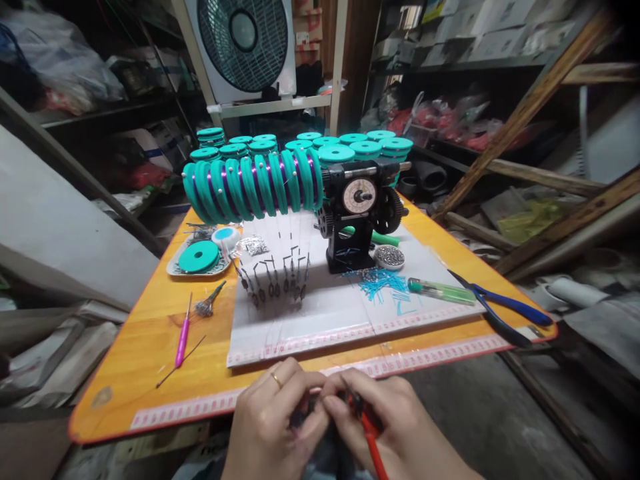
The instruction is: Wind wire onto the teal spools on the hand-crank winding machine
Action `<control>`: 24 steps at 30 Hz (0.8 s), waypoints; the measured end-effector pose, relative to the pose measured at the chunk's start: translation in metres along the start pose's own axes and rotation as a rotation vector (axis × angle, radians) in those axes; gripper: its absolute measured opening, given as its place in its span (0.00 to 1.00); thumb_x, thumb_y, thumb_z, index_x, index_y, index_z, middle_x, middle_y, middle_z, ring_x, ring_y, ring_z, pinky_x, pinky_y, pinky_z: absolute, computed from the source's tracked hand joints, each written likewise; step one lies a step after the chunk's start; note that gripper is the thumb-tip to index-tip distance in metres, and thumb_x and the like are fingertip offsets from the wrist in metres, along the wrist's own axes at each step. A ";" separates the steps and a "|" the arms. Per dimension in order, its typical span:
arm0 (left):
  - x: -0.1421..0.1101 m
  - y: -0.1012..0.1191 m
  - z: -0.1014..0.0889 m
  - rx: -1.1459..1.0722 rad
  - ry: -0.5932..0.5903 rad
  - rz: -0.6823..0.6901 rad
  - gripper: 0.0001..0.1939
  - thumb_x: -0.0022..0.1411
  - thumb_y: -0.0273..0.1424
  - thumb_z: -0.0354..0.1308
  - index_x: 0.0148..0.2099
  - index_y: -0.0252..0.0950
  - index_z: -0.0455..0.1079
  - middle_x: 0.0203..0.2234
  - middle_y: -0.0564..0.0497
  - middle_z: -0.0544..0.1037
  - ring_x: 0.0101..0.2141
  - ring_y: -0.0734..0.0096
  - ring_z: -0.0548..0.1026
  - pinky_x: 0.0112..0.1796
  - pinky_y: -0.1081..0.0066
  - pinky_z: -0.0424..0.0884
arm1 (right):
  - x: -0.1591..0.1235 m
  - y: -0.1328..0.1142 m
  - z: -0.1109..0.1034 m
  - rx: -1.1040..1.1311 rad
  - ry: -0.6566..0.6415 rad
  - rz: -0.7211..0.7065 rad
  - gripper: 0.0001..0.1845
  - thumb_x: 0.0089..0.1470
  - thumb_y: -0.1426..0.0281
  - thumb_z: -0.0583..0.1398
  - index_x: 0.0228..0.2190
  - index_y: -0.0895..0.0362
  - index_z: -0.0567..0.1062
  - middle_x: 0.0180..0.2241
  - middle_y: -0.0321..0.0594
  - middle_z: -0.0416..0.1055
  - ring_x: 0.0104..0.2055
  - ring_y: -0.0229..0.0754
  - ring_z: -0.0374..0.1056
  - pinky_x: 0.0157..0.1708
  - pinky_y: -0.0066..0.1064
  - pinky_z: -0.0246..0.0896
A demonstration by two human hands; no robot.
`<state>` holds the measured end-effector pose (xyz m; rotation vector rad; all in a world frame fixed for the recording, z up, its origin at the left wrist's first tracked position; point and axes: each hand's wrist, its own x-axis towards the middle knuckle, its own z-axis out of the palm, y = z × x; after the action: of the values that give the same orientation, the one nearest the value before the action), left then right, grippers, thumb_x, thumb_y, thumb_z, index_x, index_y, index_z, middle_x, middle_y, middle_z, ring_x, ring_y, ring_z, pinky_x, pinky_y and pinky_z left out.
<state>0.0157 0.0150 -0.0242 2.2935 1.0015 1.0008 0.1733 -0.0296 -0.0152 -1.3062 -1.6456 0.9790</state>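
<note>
At the table's front edge my left hand, with a ring on one finger, is closed, thumb and fingers pinched together. What it holds is too small or hidden to make out. Against it rests my right hand, wrapped round a red-handled tool with a dark metal head; its exact kind is partly hidden by the fingers. Beyond both hands is a white board. Over it, thin lines with dark metal pieces hang from a row of teal spools on a black hand winder.
Blue-handled pliers overhang the right edge. A green cutter knife, blue bits and a dish of metal beads lie by the winder. Leftward are a pink-handled needle tool and a tray. More spools stand behind.
</note>
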 end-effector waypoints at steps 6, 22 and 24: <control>0.010 0.002 -0.005 -0.124 0.037 0.020 0.09 0.56 0.22 0.58 0.40 0.38 0.72 0.21 0.56 0.63 0.20 0.80 0.63 0.22 0.78 0.58 | 0.005 -0.007 0.003 0.312 0.120 0.350 0.17 0.57 0.56 0.54 0.31 0.59 0.65 0.11 0.26 0.55 0.12 0.29 0.51 0.13 0.19 0.46; 0.004 -0.002 0.003 -0.025 -0.017 -0.070 0.08 0.60 0.24 0.52 0.38 0.40 0.70 0.25 0.52 0.67 0.27 0.74 0.67 0.23 0.76 0.56 | 0.001 -0.002 0.004 -0.182 0.215 -0.295 0.16 0.51 0.79 0.56 0.43 0.55 0.69 0.26 0.31 0.72 0.20 0.28 0.62 0.24 0.17 0.58; 0.006 0.001 0.003 -0.047 -0.003 -0.071 0.08 0.59 0.24 0.53 0.38 0.40 0.70 0.24 0.53 0.66 0.25 0.76 0.66 0.23 0.76 0.56 | 0.003 0.000 0.004 -0.189 0.221 -0.304 0.13 0.51 0.80 0.56 0.39 0.57 0.70 0.26 0.32 0.72 0.20 0.29 0.63 0.24 0.18 0.58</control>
<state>0.0213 0.0186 -0.0234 2.2053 1.0402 0.9813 0.1695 -0.0273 -0.0166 -1.1921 -1.7298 0.4908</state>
